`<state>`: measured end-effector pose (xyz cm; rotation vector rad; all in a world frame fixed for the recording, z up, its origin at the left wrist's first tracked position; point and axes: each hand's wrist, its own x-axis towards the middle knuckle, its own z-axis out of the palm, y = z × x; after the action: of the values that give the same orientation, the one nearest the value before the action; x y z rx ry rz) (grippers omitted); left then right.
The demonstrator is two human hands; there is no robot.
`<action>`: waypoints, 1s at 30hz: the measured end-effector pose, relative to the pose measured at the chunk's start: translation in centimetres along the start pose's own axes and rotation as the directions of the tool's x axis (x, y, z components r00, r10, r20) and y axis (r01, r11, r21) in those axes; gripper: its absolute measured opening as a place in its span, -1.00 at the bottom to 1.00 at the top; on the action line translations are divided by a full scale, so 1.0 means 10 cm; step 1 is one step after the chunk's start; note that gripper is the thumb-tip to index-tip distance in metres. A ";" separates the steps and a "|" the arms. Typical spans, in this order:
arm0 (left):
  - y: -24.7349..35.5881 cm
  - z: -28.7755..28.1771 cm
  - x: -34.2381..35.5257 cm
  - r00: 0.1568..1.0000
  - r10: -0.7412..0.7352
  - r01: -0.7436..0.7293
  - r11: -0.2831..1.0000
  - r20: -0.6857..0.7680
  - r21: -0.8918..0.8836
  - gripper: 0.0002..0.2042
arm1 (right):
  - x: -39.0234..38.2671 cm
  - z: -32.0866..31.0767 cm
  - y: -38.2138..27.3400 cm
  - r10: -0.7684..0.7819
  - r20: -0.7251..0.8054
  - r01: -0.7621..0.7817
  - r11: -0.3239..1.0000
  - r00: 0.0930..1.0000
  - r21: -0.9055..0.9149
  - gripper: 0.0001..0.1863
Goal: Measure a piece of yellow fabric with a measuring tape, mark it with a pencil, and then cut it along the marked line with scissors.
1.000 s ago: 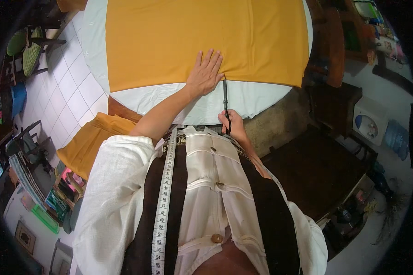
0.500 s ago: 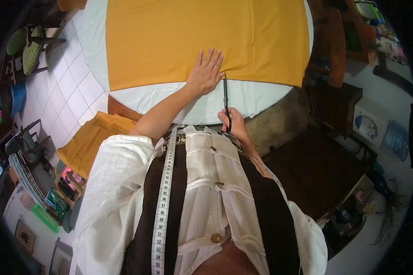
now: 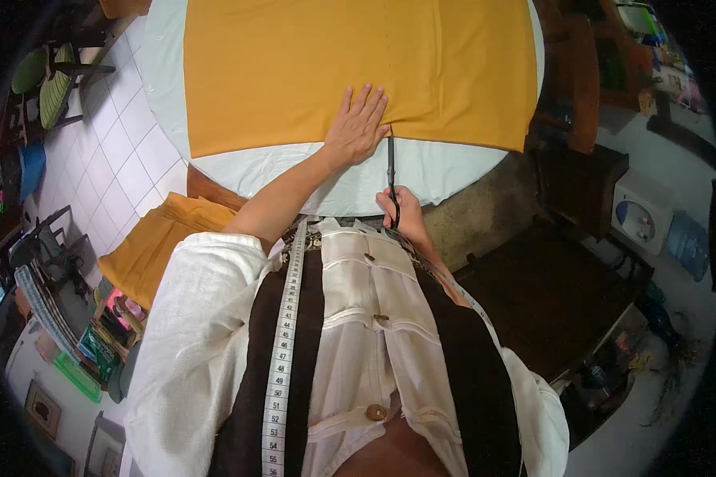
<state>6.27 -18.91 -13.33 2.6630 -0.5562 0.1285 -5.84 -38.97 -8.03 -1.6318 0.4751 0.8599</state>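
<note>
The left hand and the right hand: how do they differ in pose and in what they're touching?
The left hand lies flat on the mustard cloth, while the right hand curls around the handle of the black scissors. The left hand is farther in over the white-covered table; the right hand is near its edge. Both are bare.

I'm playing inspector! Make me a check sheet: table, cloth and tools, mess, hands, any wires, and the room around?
Surface: white-covered table, rounded near edge.
Job's things: mustard cloth spread on it; dark scissors at the cloth's near edge.
Clutter: bunched mustard fabric beside the left forearm.
Hands: left hand flat on the spread cloth; right hand gripping the scissors.
Cables: nothing seen.
Surroundings: tiled floor at left, blue bottle at right.
</note>
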 end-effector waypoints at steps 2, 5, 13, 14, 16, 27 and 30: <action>-0.01 -0.01 0.02 1.000 -0.001 0.001 1.000 -0.013 -0.025 -0.39 | -0.01 0.00 0.02 0.004 0.002 -0.004 1.000 1.000 0.004 -0.58; -0.04 -0.06 0.10 0.999 0.017 -0.016 0.999 0.037 -0.034 -0.40 | -0.02 -0.01 0.08 -0.014 0.017 0.014 1.000 1.000 0.020 -0.64; -0.06 -0.09 0.04 0.996 0.089 -0.090 0.996 0.031 0.026 -0.40 | 0.01 -0.01 0.07 -0.025 0.030 0.022 0.996 0.999 0.088 -0.64; -0.05 -0.10 0.04 0.995 0.089 -0.091 0.995 0.044 0.037 -0.40 | 0.03 -0.02 0.07 -0.027 0.029 0.025 0.996 0.999 0.091 -0.61; -0.04 -0.11 0.05 0.994 0.089 -0.094 0.994 0.070 0.061 -0.39 | 0.06 -0.03 0.07 -0.033 0.025 0.030 0.995 0.999 0.098 -0.55; -0.03 -0.11 0.04 0.992 0.099 -0.104 0.992 0.075 0.076 -0.39 | 0.06 0.00 0.03 -0.025 -0.001 0.025 0.999 1.000 -0.024 -0.53; -0.03 -0.12 0.04 0.993 0.103 -0.107 0.992 0.064 0.072 -0.39 | 0.04 -0.01 0.03 -0.026 -0.008 0.026 0.998 1.000 -0.056 -0.53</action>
<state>6.72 -18.32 -12.24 2.7178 -0.7253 0.1013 -5.74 -39.06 -8.50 -1.6896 0.4382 0.8541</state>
